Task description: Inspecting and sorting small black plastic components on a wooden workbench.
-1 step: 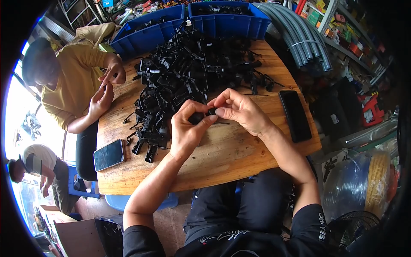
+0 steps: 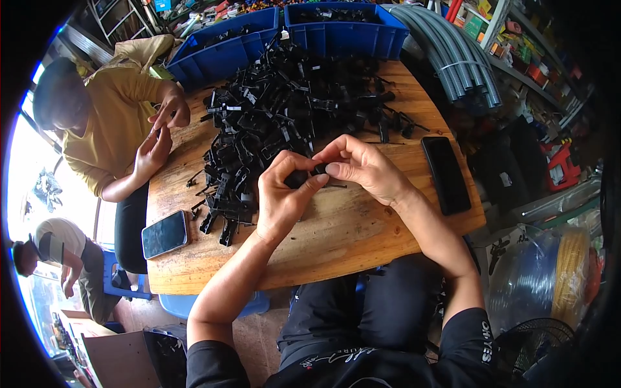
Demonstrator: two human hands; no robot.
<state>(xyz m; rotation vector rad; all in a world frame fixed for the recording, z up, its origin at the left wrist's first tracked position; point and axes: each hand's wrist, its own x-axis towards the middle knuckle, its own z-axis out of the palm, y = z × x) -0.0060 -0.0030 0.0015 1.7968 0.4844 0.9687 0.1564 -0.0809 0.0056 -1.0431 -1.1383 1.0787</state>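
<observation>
Your left hand [image 2: 279,197] and right hand [image 2: 362,169] meet over the tabletop [image 2: 362,226], fingers [image 2: 309,186] of both pinched shut on 1 small black plastic part [image 2: 309,174], held just above the wood near the front edge of the pile. The pile of black plastic parts [image 2: 284,110] spreads across the far half of the tabletop, nearly touching your left knuckles. 1 phone [image 2: 164,234] lies screen-up at your left, another dark phone [image 2: 446,173] at your right, both apart from the pile. 2 blue bins [image 2: 336,32] sit past the far edge. A person in a yellow shirt [image 2: 110,123] sits at the left, hands [image 2: 162,129] raised together at the tabletop edge.
</observation>
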